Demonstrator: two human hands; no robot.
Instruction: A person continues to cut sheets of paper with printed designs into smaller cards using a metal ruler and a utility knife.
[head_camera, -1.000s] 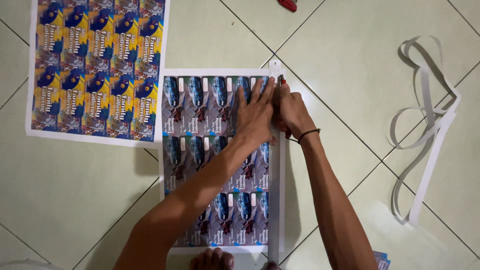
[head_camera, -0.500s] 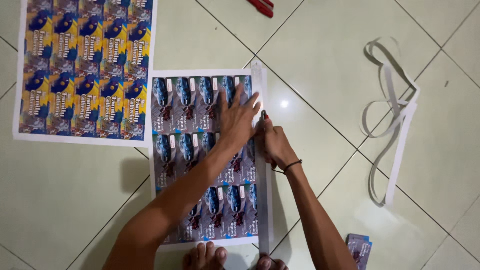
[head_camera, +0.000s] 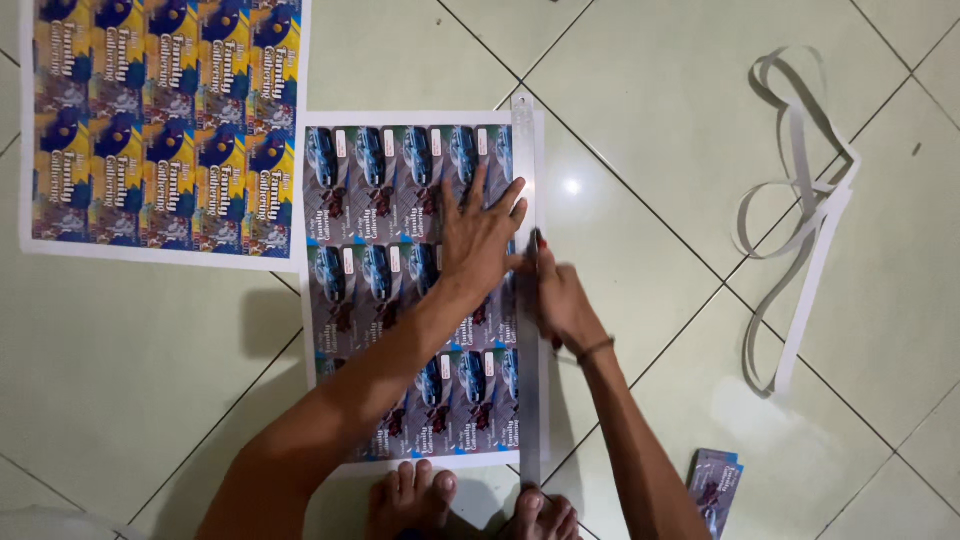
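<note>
While my left hand (head_camera: 480, 235) presses flat, fingers spread, on the long metal ruler (head_camera: 527, 300), my right hand (head_camera: 560, 300), clamped on a small cutter (head_camera: 537, 245), has slid nearer along the grey-blue printed card sheet (head_camera: 400, 290).

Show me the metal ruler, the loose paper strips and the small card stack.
metal ruler (head_camera: 524, 130): head view, bare upper end above the hands.
paper strips (head_camera: 812, 215): head view, long edge of the curled white trimmings.
card stack (head_camera: 716, 485): head view, top card's face.

Tiled floor (head_camera: 650, 130) bears two printed sheets (head_camera: 400, 200), paper strips (head_camera: 810, 200).
</note>
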